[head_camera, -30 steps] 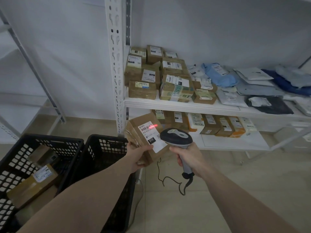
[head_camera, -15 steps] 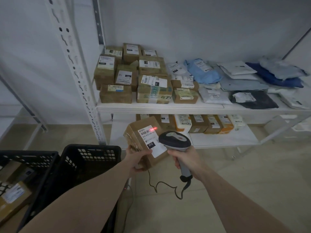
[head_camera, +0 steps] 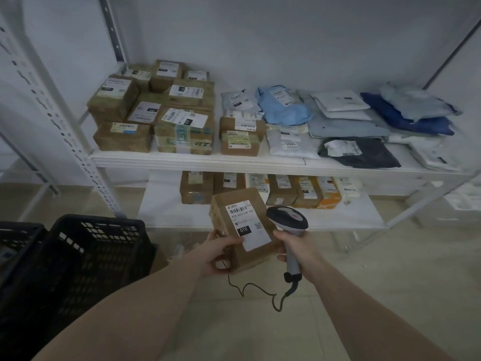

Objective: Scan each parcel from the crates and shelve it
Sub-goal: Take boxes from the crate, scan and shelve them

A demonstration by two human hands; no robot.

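Brown cardboard parcel (head_camera: pixel 243 229) held up beside a scanner (head_camera: pixel 287 220), in front of a white shelf (head_camera: pixel 197 160).

The left hand (head_camera: pixel 217 252) grips the parcel's lower corner, its fingers (head_camera: pixel 231 241) curled round the box and the thumb lying on the white label (head_camera: pixel 246 222), which faces up with a barcode and a black "010" tag. Just right of those fingers, the right hand (head_camera: pixel 292 246) is wrapped round the handle of the scanner, whose dark head sits touching or nearly touching the parcel's right edge; its cable (head_camera: pixel 260 287) loops below both hands. Beyond the fingers, the shelf carries stacked boxes (head_camera: pixel 156 110) and soft mailing bags (head_camera: pixel 338 118). Left of the left hand stands a black crate (head_camera: pixel 96 246) on the floor.
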